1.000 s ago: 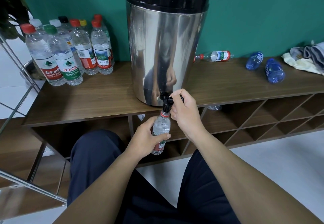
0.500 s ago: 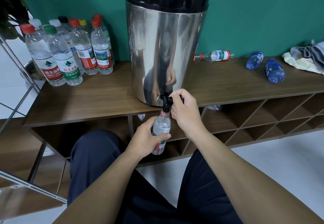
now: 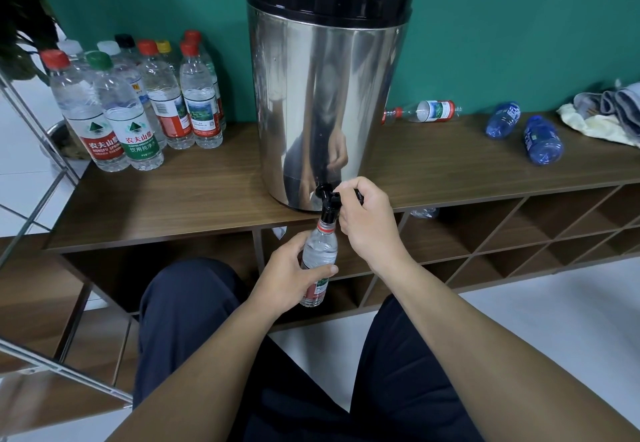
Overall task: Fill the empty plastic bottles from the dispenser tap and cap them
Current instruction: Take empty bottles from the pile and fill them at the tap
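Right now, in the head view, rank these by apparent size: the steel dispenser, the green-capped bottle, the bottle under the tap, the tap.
1. Steel dispenser, by far the largest.
2. Green-capped bottle.
3. Bottle under the tap, partly covered by the left hand, so second and third places are uncertain.
4. Tap, partly covered by the right hand.

A brown wooden shelf top (image 3: 194,199) is running across the middle of the frame. A steel dispenser (image 3: 325,102) is standing at its centre; capped bottles (image 3: 138,109) are clustering upright at the left. Right of centre, a clear bottle (image 3: 424,111) and two blue bottles (image 3: 523,131) are lying down, and cloths (image 3: 606,112) are sitting at the far right.
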